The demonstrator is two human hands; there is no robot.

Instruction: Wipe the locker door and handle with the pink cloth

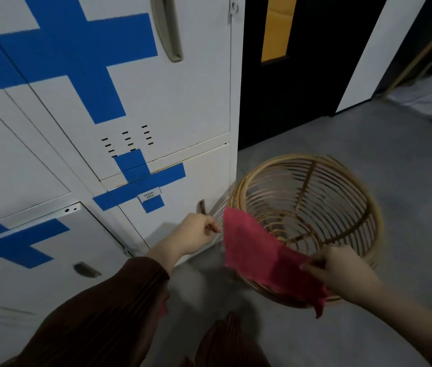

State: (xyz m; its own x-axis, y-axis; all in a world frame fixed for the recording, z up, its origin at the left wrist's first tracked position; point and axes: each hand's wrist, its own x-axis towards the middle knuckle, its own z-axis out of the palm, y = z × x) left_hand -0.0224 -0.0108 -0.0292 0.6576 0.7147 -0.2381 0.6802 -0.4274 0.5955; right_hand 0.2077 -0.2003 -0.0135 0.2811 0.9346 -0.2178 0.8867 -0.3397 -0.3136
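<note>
White lockers (50, 160) fill the left side, their fronts marked with crosses of blue tape (77, 49). The lower locker door (199, 178) carries a small label (149, 195) on its tape, and a short dark handle (201, 206) near its right edge. Just below that handle is the left hand (199, 234), reaching out of a brown sleeve (109, 308). Its fingers are curled, with the tips right at the cloth's left edge; whether they pinch the cloth cannot be told.

The pink cloth (257, 250) is held in the air, spread almost flat as one deep pink, slightly matte sheet. Its upper corner stands near the handle, and a loose corner droops below the right hand. It hangs in front of the near rim of a wicker basket (342, 186), which stands on the grey floor (408, 160). The right hand (339, 268) pinches the cloth's right end between thumb and fingers. A dark door (310, 88) is behind the basket.
</note>
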